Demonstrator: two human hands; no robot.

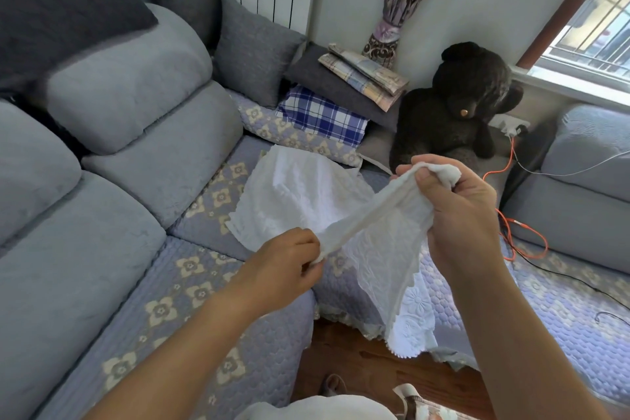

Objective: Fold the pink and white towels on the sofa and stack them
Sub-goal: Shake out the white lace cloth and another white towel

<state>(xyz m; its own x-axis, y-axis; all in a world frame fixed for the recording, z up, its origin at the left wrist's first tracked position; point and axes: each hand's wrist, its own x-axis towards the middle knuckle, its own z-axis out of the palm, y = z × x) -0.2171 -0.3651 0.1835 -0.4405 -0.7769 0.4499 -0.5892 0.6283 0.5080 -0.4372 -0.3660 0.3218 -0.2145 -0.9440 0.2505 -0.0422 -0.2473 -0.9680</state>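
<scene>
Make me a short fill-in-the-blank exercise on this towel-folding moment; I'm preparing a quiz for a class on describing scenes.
1. Both hands, the left hand and the right hand, hold a towel whose colour is ____.
2. A second white cloth lies spread on the ____.
3. The dark stuffed toy in the corner is a teddy ____.
4. The folded cloth under the grey cushion has a blue and white ____ pattern.

Missing words: white; sofa; bear; checked
</scene>
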